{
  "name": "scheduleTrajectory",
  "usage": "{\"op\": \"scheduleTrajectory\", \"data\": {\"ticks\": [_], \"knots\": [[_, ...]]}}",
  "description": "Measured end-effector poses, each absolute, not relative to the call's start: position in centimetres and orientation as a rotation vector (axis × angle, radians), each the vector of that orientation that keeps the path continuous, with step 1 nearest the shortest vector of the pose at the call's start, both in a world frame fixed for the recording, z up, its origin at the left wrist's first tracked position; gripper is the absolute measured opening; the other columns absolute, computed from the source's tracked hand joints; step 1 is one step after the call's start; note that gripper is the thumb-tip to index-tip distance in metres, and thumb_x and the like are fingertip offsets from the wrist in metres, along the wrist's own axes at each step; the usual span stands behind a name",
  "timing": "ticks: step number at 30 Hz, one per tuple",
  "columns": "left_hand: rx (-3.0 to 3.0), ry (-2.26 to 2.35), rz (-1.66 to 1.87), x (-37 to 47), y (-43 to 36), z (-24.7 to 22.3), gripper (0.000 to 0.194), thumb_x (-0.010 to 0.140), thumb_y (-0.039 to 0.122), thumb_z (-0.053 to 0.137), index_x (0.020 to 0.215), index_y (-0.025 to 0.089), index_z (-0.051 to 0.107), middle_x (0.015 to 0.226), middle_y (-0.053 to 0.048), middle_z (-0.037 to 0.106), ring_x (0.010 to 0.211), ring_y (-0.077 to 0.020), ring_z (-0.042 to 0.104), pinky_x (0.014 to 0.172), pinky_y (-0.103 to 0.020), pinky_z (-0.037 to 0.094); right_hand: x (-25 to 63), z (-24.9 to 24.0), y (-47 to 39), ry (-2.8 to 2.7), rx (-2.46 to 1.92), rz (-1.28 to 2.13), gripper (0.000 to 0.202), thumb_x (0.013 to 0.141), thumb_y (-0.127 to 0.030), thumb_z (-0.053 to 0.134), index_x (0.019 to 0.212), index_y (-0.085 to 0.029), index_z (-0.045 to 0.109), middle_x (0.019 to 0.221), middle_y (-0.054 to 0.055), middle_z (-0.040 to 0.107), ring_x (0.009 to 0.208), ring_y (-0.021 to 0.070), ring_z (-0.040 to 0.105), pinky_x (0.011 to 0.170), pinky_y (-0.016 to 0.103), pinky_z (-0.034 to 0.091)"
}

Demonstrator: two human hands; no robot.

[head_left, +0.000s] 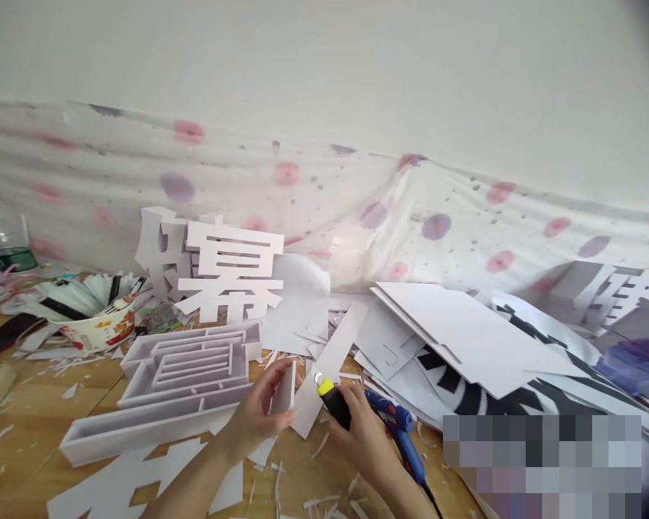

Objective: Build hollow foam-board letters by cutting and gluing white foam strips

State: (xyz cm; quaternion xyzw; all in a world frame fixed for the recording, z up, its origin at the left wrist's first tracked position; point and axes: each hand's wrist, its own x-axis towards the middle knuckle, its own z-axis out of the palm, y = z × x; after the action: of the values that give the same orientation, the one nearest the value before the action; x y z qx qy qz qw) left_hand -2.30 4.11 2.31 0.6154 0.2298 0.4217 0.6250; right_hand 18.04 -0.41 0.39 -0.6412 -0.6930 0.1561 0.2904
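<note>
My left hand (260, 412) grips a small white foam board piece (285, 387) upright between thumb and fingers. In my right hand (358, 430) is a black and yellow cutter (332, 401), its tip pointing up and left near the piece. A long white strip (335, 353) lies slanting on the table between and beyond my hands. Just right of my right hand lies a blue glue gun (397, 425). To the left of my left hand sits a hollow white box-walled character (189, 371).
White cut-out characters (232, 270) stand at the back left. A paper bowl (100, 328) of white sticks and a bottle (6, 241) are at left. Stacked white boards (465, 324) lie at right. Scraps litter the wooden table (24, 440); a flat cut-out sheet (184, 468) lies in front.
</note>
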Motion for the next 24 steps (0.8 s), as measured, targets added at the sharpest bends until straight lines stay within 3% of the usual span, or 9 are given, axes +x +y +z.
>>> {"op": "scheduleTrajectory", "data": {"ticks": [4,11,24], "knots": [[1.451,0.512,0.944,-2.1,4.1,2.3,0.057,0.072,0.036,0.066,0.123,0.024,0.044,0.108,-0.007,0.049,0.108,-0.0248,0.043,0.093,-0.036,0.033,18.0,4.0,-1.6,-2.002,-1.366,0.357,0.042,0.067,-0.011,0.045,0.107,-0.021,0.049,0.1,0.006,0.055,0.09,0.0197,0.055,0.077,0.031,0.042],[1.422,0.47,0.911,-2.1,3.2,2.3,0.062,0.066,0.043,0.07,0.118,0.025,0.042,0.108,-0.005,0.046,0.104,-0.0237,0.043,0.092,-0.035,0.035,16.3,6.3,-1.7,-2.264,-1.276,0.268,0.025,0.055,-0.015,0.047,0.078,-0.021,0.054,0.069,0.0,0.057,0.063,0.017,0.05,0.057,0.027,0.031],[1.549,0.512,0.923,-1.6,2.4,2.8,0.06,0.065,0.044,0.069,0.114,0.023,0.041,0.108,-0.006,0.043,0.106,-0.0257,0.041,0.093,-0.035,0.034,16.9,5.5,-2.0,-2.322,-1.319,0.13,0.018,0.059,-0.016,0.049,0.075,-0.021,0.054,0.066,0.001,0.056,0.061,0.0163,0.049,0.057,0.026,0.029]]}}
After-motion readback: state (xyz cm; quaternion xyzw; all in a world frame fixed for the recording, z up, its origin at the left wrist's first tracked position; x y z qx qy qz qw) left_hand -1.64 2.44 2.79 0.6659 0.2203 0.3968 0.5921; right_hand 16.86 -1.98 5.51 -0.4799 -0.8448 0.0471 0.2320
